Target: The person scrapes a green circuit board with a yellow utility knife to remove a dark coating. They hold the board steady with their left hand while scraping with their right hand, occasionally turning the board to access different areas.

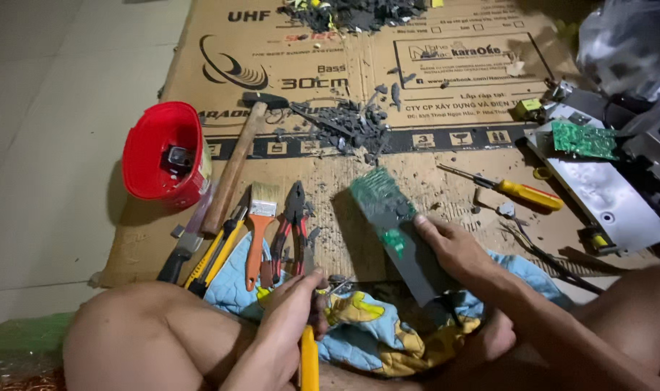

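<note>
Flattened brown cardboard (417, 108) covers a pale tiled floor (47, 145) and carries everything. At its right edge lies a bare grey metal chassis plate (605, 192) with a small green circuit board (582, 139) on top. A red plastic bucket (163, 152) lies tipped on its side at the left edge. Near the front edge a blue and yellow patterned cloth (366, 326) lies crumpled. The right hand (456, 246) pinches a long dark grey panel with green circuit patches (398, 224), tilted up above the cloth, thumb on its face. A wooden-handled hammer (236, 163) lies beside the bucket, then a brush with an orange handle (259, 217) and red-handled pliers (292, 224). The left hand (290, 308) is closed around a yellow-handled tool (309, 362); its tip is hidden. A yellow-handled screwdriver (514, 190) lies toward the right edge, dark grey plastic shards (351, 123) mid-cardboard.
</note>
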